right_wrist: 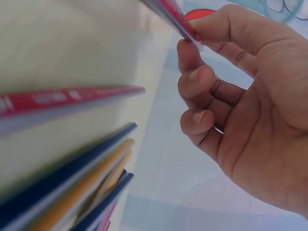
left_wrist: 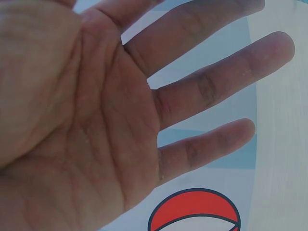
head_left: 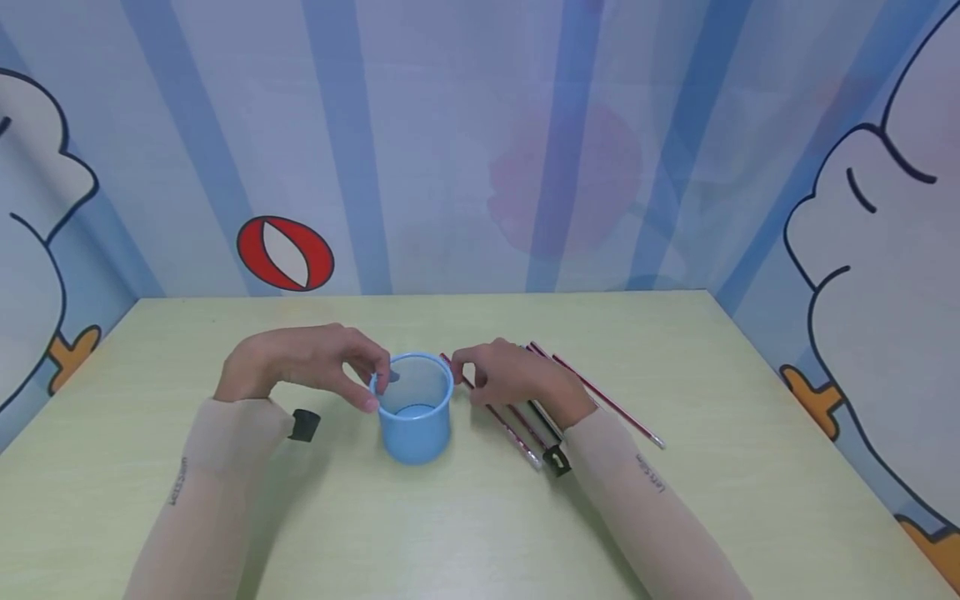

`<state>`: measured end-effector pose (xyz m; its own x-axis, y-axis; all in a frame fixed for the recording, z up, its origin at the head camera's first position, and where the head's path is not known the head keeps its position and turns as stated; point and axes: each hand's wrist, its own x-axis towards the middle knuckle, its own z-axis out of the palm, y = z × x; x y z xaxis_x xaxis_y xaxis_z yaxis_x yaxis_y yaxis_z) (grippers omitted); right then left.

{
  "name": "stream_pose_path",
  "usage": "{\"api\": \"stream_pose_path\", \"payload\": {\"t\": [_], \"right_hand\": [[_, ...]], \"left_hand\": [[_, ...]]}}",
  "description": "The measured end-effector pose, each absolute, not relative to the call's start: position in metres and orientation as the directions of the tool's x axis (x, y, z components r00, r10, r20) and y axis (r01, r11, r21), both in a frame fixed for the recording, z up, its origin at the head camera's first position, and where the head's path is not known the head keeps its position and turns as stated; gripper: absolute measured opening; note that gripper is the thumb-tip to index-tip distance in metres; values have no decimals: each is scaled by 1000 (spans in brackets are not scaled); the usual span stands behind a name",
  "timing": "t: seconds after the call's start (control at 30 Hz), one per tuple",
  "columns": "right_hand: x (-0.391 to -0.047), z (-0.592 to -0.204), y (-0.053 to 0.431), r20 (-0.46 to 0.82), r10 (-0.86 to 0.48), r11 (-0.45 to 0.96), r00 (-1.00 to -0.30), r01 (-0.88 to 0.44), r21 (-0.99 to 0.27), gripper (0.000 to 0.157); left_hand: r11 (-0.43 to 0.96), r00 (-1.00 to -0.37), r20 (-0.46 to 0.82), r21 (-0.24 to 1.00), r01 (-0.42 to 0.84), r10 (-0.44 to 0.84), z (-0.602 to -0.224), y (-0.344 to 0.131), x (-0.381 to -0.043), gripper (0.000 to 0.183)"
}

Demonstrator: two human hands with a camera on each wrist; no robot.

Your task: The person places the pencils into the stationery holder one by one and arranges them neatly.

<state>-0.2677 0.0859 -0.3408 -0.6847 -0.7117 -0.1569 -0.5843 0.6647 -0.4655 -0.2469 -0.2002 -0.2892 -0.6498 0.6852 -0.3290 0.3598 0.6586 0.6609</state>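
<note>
A light blue cup (head_left: 416, 437) stands upright on the table. My left hand (head_left: 315, 360) holds its left rim between thumb and forefinger. In the left wrist view the other fingers (left_wrist: 226, 82) are stretched out and spread, while the cup is out of frame. To the right of the cup, my right hand (head_left: 506, 371) pinches a red pencil (right_wrist: 175, 19) near one end, between thumb and forefinger. Below that hand, more pencils lie on the table: a red one (right_wrist: 72, 98), a dark blue one (right_wrist: 96, 156) and a yellow one (right_wrist: 91, 183) among them.
Another red pencil (head_left: 615, 404) lies slanted to the right of the right hand. The pale table (head_left: 480, 533) ends at a blue striped backdrop (head_left: 450, 167). Small black pieces (head_left: 303, 425) are at both wrists.
</note>
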Motion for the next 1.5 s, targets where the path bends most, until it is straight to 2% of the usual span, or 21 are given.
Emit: {"api": "stream_pose_path", "payload": {"t": [0.27, 0.5, 0.87, 1.5], "right_hand": [[-270, -325, 96, -76, -731, 614, -678, -606, -505, 28], [-271, -315, 102, 29, -733, 560, -679, -628, -541, 26], [-268, -300, 112, 169, -624, 498, -763, -555, -666, 26], [-264, -289, 116, 377, -470, 309, -798, -549, -777, 24]], "left_hand": [[652, -647, -322, 665, 365, 691, -288, -203, -245, 20], [646, -643, -316, 666, 374, 698, -287, -202, -245, 19], [642, -637, -307, 656, 397, 707, -287, -200, -244, 16], [652, -640, -313, 643, 401, 702, -288, -191, -243, 19]]}}
